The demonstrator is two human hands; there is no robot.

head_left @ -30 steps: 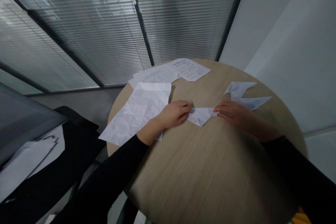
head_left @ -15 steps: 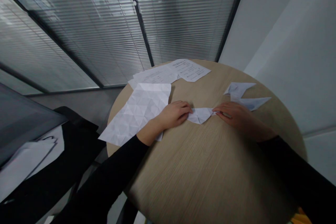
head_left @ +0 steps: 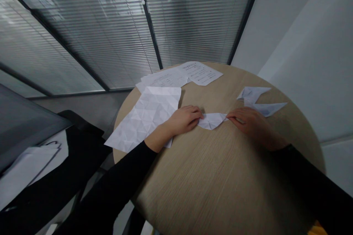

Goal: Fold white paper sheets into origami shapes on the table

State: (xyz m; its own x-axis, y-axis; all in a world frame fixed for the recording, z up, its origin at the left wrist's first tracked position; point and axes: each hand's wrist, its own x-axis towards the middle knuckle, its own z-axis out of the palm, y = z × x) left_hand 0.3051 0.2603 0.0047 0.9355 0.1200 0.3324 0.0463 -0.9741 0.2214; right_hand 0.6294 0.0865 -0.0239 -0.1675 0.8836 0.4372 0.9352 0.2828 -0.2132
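Paper folded into a small winged shape (head_left: 211,120) is held flat on the round wooden desk (head_left: 215,180), near its middle, between the two hands. Its left end is gripped by the curled fingers (head_left: 199,114) of the left hand (head_left: 184,119), whose wrist is laid across the corner of a large creased sheet (head_left: 149,115). Its right tip is clamped by the fingers of the right hand (head_left: 248,123), which are drawn together there. Both forearms are covered by black sleeves. Two folded paper pieces (head_left: 259,100) are seen just behind the right hand, and printed sheets (head_left: 201,72) are spread at the far edge of the desk. Slatted blinds (head_left: 110,25) are seen beyond the desk.
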